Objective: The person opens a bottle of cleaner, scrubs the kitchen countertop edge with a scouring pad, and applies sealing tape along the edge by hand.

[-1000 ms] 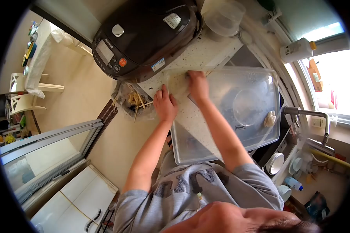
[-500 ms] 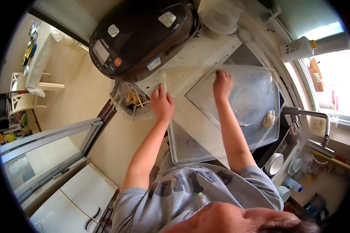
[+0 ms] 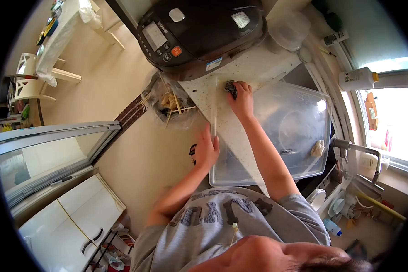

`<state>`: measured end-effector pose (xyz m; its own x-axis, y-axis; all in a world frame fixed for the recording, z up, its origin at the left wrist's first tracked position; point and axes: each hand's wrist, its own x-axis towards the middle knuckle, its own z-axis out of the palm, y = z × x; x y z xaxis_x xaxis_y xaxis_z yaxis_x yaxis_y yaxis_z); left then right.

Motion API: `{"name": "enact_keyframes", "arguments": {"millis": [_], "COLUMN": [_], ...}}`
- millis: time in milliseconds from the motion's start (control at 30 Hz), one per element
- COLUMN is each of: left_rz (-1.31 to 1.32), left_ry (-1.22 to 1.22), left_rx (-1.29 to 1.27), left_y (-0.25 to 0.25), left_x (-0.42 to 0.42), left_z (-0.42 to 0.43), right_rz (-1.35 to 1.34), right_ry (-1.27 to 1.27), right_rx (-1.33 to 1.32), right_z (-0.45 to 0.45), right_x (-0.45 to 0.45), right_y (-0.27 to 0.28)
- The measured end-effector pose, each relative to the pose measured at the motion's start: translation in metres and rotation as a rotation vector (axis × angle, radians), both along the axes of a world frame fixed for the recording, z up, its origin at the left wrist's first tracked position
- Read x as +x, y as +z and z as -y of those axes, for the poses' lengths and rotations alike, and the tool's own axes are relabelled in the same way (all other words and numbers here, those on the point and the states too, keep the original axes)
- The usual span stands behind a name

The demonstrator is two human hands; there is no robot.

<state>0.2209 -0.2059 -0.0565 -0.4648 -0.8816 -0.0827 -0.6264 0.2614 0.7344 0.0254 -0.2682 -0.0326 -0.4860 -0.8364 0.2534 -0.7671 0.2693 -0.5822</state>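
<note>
A large clear plastic lid [image 3: 299,131] lies across the speckled counter, its rim running down the left side. My right hand [image 3: 243,100] is closed on a dark steel wool scourer [image 3: 230,89], which rests on the lid near its upper left corner. At the lid's left rim is my left hand [image 3: 207,149], with the thumb on the inner side and the fingers outside, closed over the edge. Its fingertips are smeared by motion. A crumpled beige cloth [image 3: 317,148] sits at the lid's right side.
A dark rice cooker [image 3: 199,36] stands at the back. Beside it on the left hangs a clear bag [image 3: 170,102] with wooden sticks and scraps. To the right are a tap [image 3: 367,147], a white bottle [image 3: 357,79] and stacked clear tubs [image 3: 290,29].
My right hand has moved left and up with the scourer to the lid's upper left corner. My left hand has slid down the left rim towards my body. The view has shifted.
</note>
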Motion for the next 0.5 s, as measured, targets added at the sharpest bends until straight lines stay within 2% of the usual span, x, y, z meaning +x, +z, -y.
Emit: {"name": "enact_keyframes", "arguments": {"millis": [133, 233, 300, 333, 500], "left_rz": [0.017, 0.001, 0.062, 0.047, 0.032], "left_ry": [-0.020, -0.007, -0.005, 0.001, 0.000], "left_rx": [0.183, 0.073, 0.023, 0.018, 0.067], "left_y": [0.005, 0.002, 0.006, 0.007, 0.009], "left_x": [0.003, 0.002, 0.000, -0.002, 0.000], "left_z": [-0.015, -0.015, -0.013, -0.011, -0.013], "right_rz": [-0.058, -0.099, -0.007, -0.051, -0.118], "right_ry": [-0.005, 0.016, 0.115, 0.160, 0.105], "right_rx": [0.075, 0.052, 0.145, 0.097, 0.023], "right_z": [0.026, 0.021, -0.008, -0.017, 0.022], "right_x": [0.009, 0.021, 0.038, 0.040, 0.024], "right_y": [-0.010, -0.011, 0.004, 0.004, -0.007]}}
